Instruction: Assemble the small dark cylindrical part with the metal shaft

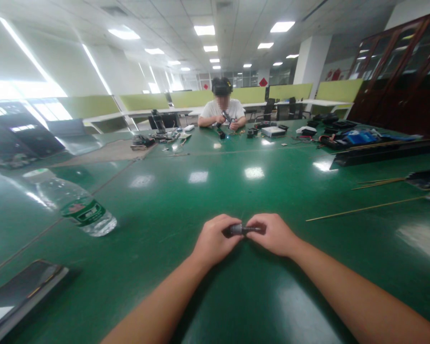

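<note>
My left hand is closed around the thick end of a small dark rod-shaped piece, a grey-black cylinder that narrows to a thinner stem. The fingers of my right hand pinch the thin stem from the other side. Held level, the piece spans the two hands, whose fingertips nearly meet just over the green table. Fingers cover parts of it, and its exact kind cannot be made out.
A clear water bottle is at the left, with a dark flat device nearer me. Thin brass-coloured rods and a long black channel lie right. Across the table sits a person handling a tool, among scattered parts.
</note>
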Demonstrator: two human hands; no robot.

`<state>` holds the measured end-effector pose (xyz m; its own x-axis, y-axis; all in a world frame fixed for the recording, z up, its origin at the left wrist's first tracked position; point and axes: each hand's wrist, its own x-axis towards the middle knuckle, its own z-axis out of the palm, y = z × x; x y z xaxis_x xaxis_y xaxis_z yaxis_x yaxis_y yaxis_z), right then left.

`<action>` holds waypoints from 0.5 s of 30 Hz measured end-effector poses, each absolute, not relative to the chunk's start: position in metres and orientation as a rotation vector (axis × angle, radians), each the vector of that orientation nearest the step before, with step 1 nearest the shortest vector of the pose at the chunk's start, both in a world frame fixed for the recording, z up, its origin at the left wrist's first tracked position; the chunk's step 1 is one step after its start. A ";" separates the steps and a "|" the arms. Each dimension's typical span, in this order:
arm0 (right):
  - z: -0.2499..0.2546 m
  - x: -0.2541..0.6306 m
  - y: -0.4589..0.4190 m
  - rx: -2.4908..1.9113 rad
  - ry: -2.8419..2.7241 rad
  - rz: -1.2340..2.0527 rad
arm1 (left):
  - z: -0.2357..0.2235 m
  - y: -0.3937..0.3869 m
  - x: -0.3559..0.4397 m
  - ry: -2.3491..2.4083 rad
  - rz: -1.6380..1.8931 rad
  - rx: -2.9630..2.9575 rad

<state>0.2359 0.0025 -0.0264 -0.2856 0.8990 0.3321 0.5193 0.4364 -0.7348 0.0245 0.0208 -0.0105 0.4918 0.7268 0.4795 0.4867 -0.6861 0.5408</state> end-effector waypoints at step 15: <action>-0.024 0.235 0.001 -1.206 -1.943 0.630 | -0.011 0.022 0.023 1.031 1.035 2.390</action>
<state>0.2354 0.0013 -0.0237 -0.2742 0.9002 0.3383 0.5308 0.4350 -0.7274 0.0235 0.0218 -0.0106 0.4716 0.7332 0.4899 0.4864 -0.6797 0.5491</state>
